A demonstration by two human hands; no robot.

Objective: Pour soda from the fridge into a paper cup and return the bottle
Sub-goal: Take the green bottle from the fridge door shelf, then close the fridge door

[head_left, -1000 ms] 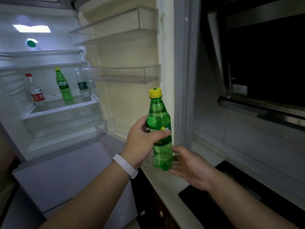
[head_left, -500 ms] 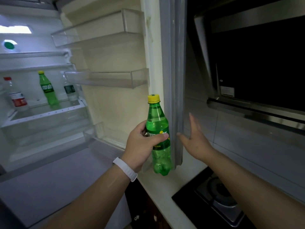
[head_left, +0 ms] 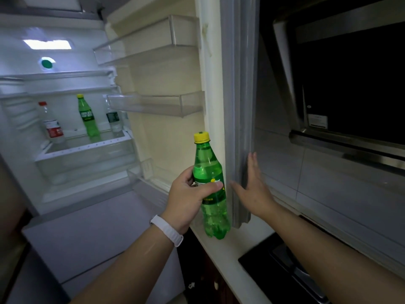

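My left hand [head_left: 188, 198] grips a green soda bottle [head_left: 209, 170] with a yellow cap, upright, in front of the open fridge door [head_left: 238, 106]. My right hand [head_left: 252, 187] is flat and open, fingers spread, with its palm against the door's grey outer edge. Inside the lit fridge [head_left: 65, 119] a second green soda bottle [head_left: 87, 116] stands on a shelf. No paper cup is in view.
A clear bottle with a red cap [head_left: 51, 123] and a clear bottle with a dark label [head_left: 112, 118] flank the second soda. A pale countertop [head_left: 221, 255] runs below my hands, with a black stove top [head_left: 280, 273] at right and a range hood [head_left: 350, 88] above.
My right hand rose from under the bottle and reached the fridge door's outer edge, where it now presses flat. The left hand kept hold of the green bottle.
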